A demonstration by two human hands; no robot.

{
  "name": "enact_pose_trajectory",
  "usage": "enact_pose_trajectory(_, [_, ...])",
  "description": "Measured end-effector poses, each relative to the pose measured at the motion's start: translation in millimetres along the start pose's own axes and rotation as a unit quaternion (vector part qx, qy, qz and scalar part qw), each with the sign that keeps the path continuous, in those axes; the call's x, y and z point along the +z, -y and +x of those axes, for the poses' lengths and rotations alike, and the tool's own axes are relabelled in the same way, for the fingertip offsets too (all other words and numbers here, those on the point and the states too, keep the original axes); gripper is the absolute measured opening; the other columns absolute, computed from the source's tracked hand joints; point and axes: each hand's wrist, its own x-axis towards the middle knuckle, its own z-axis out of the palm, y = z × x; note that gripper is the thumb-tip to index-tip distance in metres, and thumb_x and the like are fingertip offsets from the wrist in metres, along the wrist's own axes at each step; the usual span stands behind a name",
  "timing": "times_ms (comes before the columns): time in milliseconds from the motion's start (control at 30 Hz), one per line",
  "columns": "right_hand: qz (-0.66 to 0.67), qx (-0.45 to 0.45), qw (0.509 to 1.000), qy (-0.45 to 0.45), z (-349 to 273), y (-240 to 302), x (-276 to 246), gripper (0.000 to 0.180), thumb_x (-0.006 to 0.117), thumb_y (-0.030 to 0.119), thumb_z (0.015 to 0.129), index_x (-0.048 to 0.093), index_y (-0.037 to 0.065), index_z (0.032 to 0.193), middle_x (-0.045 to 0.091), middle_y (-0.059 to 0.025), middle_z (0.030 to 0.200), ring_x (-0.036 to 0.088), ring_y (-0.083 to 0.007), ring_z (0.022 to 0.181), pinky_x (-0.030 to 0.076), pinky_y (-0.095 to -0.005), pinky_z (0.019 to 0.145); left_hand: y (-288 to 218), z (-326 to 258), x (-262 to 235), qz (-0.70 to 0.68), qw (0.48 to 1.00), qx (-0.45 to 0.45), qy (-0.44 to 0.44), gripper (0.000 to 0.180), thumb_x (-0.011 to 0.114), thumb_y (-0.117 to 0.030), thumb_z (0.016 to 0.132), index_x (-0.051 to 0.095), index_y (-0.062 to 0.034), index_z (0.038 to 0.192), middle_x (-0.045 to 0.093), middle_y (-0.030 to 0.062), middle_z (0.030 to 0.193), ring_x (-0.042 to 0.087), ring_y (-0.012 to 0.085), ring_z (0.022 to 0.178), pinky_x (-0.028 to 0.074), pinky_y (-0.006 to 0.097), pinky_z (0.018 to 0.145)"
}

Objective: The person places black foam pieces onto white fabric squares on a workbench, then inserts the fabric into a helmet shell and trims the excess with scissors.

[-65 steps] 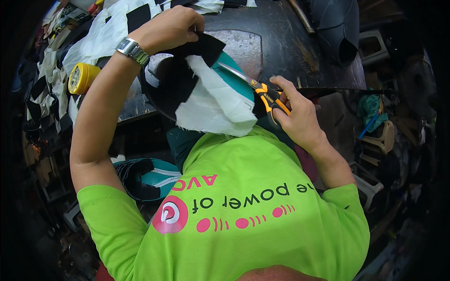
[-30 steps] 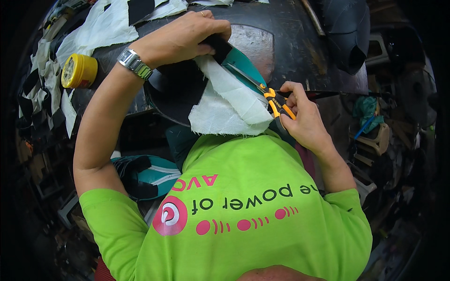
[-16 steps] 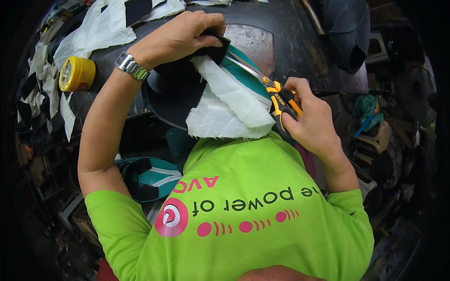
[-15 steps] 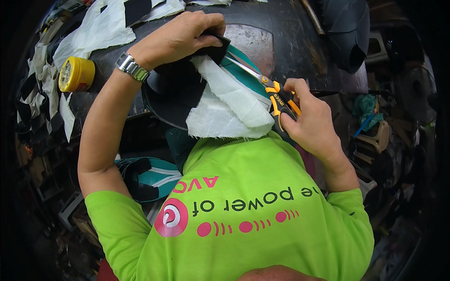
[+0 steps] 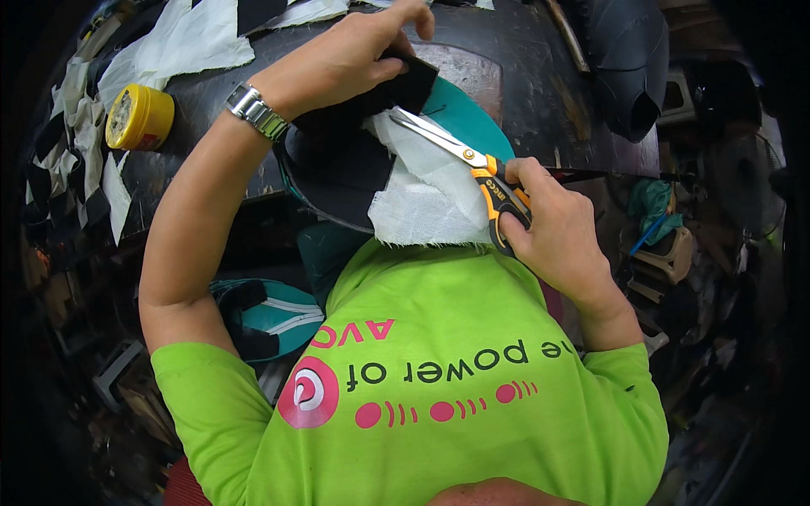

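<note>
My right hand point(image 5: 557, 219) grips a pair of scissors point(image 5: 498, 194) with orange and black handles, a finger and the thumb at the loops. The blades lie over a frayed white cloth point(image 5: 430, 207) and point up-left. Beneath the cloth is a curved teal and black sewn piece point(image 5: 477, 110), resting against the table edge. At its far end my left hand point(image 5: 363, 51), with a metal watch on the wrist, pinches a black fabric piece point(image 5: 413, 84) between thumb and curled fingers. Its index finger is lifted away. The undersides of those fingers are hidden.
A yellow tub point(image 5: 139, 118) stands on the dark table point(image 5: 540, 76) at the left, near white and black cloth scraps point(image 5: 190, 46). A similar teal piece point(image 5: 283, 320) lies below, left of my body. At the far right is a black moulded form point(image 5: 624, 67).
The scissors have swung from the teal edge onto the white cloth. My left hand has moved slightly right and away, its index finger now raised, and the teal piece has shifted right.
</note>
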Motion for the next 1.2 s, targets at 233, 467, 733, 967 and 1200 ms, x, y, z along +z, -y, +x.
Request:
enact_pose_trajectory(233, [0.008, 0.022, 0.999, 0.029, -3.6, 0.4, -5.8, 0.044, 0.074, 0.002, 0.076, 0.056, 0.004, 0.117, 0.07, -0.019, 0.102, 0.072, -0.039, 0.085, 0.057, -0.0414, 0.073, 6.2, -0.1, 2.2, 0.141, 0.978, 0.155, 0.009, 0.016, 0.072, 0.002, 0.085, 0.069, -0.0059, 0.098, 0.069, 0.0085, 0.108, 0.061, 0.0275, 0.108, 0.051, 0.036, 0.098])
enact_pose_trajectory(467, [0.049, 0.036, 0.998, 0.021, -8.7, -7.9, -7.4, 0.042, 0.075, 0.005, 0.077, 0.055, 0.005, 0.114, 0.07, -0.0172, 0.099, 0.071, -0.0374, 0.084, 0.055, -0.0414, 0.069, 4.6, 1.0, 7.6, 0.154, 0.973, 0.169, 0.009, 0.031, 0.083, -0.001, 0.074, 0.069, -0.0082, 0.101, 0.065, 0.0039, 0.107, 0.057, 0.0267, 0.107, 0.049, 0.039, 0.099])
enact_pose_trajectory(733, [0.144, 0.143, 0.979, 0.034, -6.5, -26.6, -20.7, 0.041, 0.072, 0.011, 0.077, 0.054, 0.003, 0.113, 0.064, -0.0165, 0.084, 0.066, -0.0299, 0.071, 0.052, -0.0349, 0.073, 7.5, -0.4, 6.3, 0.141, 0.974, 0.177, 0.005, 0.036, 0.083, 0.002, 0.072, 0.065, -0.0081, 0.101, 0.063, 0.0036, 0.107, 0.056, 0.0267, 0.107, 0.049, 0.038, 0.099])
enact_pose_trajectory(967, [0.107, 0.099, 0.987, 0.07, 8.5, -24.9, -10.8, 0.045, 0.074, 0.014, 0.076, 0.053, 0.004, 0.115, 0.066, -0.0169, 0.089, 0.066, -0.031, 0.067, 0.052, -0.0387, 0.072, 6.6, -0.7, 8.0, 0.162, 0.969, 0.182, 0.025, 0.041, 0.083, 0.004, 0.069, 0.061, -0.0075, 0.102, 0.06, 0.0036, 0.107, 0.054, 0.0277, 0.104, 0.049, 0.038, 0.097])
enact_pose_trajectory(1200, [0.068, 0.082, 0.989, 0.106, 17.9, -21.7, -16.2, 0.045, 0.072, 0.004, 0.078, 0.052, 0.001, 0.118, 0.065, -0.0171, 0.097, 0.068, -0.0253, 0.082, 0.055, -0.0346, 0.083, 9.2, 0.3, 10.0, 0.144, 0.975, 0.165, 0.02, 0.045, 0.073, 0.012, 0.07, 0.06, -0.008, 0.108, 0.061, 0.0036, 0.109, 0.053, 0.0278, 0.106, 0.049, 0.038, 0.097])
